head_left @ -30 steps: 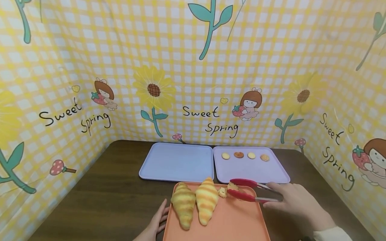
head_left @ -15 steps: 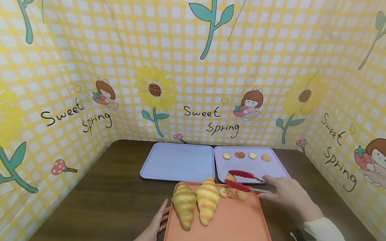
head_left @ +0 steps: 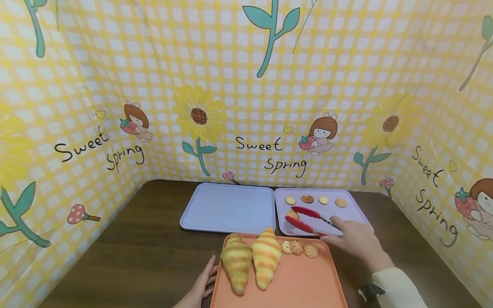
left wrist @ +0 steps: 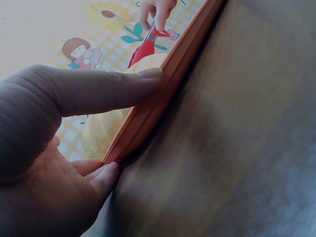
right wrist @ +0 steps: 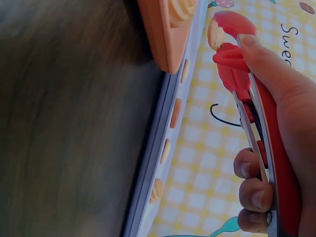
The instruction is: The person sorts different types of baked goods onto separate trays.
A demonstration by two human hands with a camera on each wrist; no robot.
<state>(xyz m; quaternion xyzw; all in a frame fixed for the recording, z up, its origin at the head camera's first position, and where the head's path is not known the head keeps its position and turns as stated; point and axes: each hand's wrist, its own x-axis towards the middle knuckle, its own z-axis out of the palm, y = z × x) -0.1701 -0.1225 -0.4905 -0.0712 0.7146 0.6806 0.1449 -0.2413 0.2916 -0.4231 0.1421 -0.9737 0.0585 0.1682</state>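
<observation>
My right hand [head_left: 356, 239] grips red-tipped metal tongs [head_left: 307, 211] over the purple tray [head_left: 316, 191]. Between the tong tips sits a round cookie [right wrist: 215, 35], in front of a back row of several small cookies [head_left: 307, 199]. In the left wrist view, my left hand [left wrist: 44, 133] pinches the side of the orange tray [left wrist: 153, 108], thumb on the rim and fingers at its lower edge. That tray bears two croissants, a browner one [head_left: 236, 265] and a striped yellow one [head_left: 266, 259]. Three swirled cookies [head_left: 296, 247] lie at its back right.
A pale blue tray [head_left: 229, 208] stands left of the purple one on the dark wooden table [head_left: 146, 239]. Both back trays stand close behind the orange tray. A yellow checked cloth [head_left: 246, 102] hangs behind and at both sides.
My right hand has lifted the cookie in the tongs off the orange tray and carried it back and slightly left over the purple tray. The left hand stays at the orange tray's side.
</observation>
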